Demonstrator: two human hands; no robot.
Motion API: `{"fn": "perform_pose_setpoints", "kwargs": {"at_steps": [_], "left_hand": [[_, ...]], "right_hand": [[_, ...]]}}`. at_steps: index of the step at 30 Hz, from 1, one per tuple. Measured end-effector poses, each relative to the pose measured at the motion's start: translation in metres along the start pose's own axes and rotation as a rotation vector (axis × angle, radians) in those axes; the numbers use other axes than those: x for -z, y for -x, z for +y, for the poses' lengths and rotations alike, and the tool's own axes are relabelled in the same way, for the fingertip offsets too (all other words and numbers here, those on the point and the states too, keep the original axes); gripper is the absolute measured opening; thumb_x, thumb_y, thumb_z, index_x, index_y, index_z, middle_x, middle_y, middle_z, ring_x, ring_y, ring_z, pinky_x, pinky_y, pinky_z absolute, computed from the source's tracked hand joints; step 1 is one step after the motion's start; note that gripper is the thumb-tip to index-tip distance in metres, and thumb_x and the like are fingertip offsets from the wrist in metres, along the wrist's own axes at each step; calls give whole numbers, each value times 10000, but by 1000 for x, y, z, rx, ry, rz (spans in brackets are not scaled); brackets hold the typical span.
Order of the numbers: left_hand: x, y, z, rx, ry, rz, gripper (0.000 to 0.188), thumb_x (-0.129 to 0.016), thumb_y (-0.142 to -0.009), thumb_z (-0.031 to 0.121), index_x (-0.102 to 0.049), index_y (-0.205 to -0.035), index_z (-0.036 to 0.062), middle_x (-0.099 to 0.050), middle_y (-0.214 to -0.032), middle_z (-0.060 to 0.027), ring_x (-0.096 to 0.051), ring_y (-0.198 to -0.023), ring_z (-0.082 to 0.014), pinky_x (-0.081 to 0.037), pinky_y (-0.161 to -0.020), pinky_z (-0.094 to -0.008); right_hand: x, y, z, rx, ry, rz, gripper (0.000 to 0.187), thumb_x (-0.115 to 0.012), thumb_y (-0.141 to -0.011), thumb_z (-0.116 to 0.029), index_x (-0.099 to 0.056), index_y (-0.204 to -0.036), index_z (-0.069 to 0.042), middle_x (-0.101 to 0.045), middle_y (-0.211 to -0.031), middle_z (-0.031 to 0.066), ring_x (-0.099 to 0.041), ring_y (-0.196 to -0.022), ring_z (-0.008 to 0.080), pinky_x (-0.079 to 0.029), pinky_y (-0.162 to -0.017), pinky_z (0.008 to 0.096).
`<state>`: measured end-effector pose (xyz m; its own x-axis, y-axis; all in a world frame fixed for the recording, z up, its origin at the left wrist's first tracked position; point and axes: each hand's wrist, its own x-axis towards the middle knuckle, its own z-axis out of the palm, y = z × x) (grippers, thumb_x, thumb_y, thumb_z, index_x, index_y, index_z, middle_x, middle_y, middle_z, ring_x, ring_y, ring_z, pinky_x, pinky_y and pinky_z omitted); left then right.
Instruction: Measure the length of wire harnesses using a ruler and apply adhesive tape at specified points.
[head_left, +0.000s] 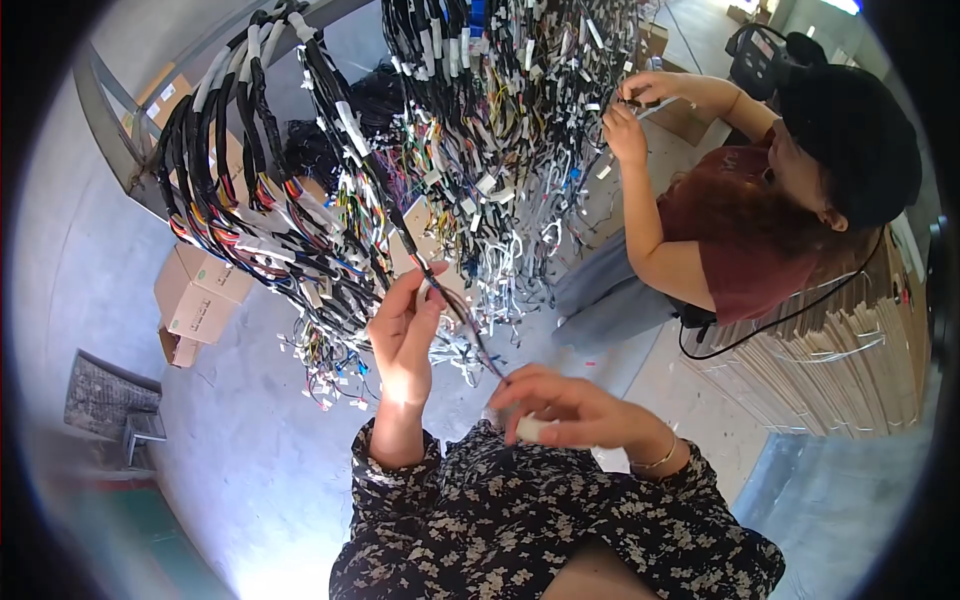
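Head view. Your left hand (404, 325) is pointing upward, its thumb and fingers pinching the wire bundle (463, 318), which is slanting down from among the hanging cables (455, 115) toward your right hand (580, 408). That hand is reaching leftward, fingers curling around a small white piece (532, 429); whether its fingertips are gripping the wires cannot be told. White tags (487, 184) are dangling among the cables; a carton (213, 300) is bearing print too small for reading.

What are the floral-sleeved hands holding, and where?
A wire bundle: left fingers pinch it below its black wrapping. Right fingers seem to hold a white piece; wire grip unclear.
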<state>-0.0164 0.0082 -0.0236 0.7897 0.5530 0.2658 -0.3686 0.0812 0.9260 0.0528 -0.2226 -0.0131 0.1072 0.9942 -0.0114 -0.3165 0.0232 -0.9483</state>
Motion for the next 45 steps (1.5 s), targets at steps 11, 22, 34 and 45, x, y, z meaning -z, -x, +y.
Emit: {"fn": "perform_pose_setpoints", "kwargs": {"at_steps": [11, 22, 34, 45], "left_hand": [[10, 1, 12, -259, -489, -17, 321, -509, -916, -11, -616, -1212, -76, -566, -952, -76, -501, -821, -130, -400, -756, -250], [-16, -9, -63, -347, -765, 234, 814, -778, -781, 50, -345, -1470, 17, -498, -1367, -163, -531, -1206, -283, -449, -1004, -387], [-58, -4, -64, -443, -755, 545, 327, -664, -943, 193, -574, -1172, -24, -552, -804, -87, -415, -620, -183, -403, -593, -379], [-12, -40, -84, -381, -970, 694, 561, -647, -935, 208, -458, -1385, -67, -598, -1013, -160, -503, -812, -246, -449, -684, -401]], "right_hand": [[-3, 26, -19, 103, -352, 84, 775, -699, -836, -404, -436, -1379, 82, -389, -1404, 175, -624, -1005, 317, -502, -835, 404], [4, 28, -9, 73, -115, -25, 625, -596, -972, -211, -318, -1509, -58, -95, -1619, 156, -653, -1028, 201, -547, -823, 343], [94, 399, -27, 39, -47, 1419, 289, -647, -904, -179, -595, -1142, -24, -648, -1062, 73, -670, -934, 181, -592, -718, 375], [339, 750, -207, -497, 1596, 2357, 537, -695, -800, -357, -508, -1184, -32, -640, -1078, 245, -638, -1031, 381, -521, -870, 484]]}}
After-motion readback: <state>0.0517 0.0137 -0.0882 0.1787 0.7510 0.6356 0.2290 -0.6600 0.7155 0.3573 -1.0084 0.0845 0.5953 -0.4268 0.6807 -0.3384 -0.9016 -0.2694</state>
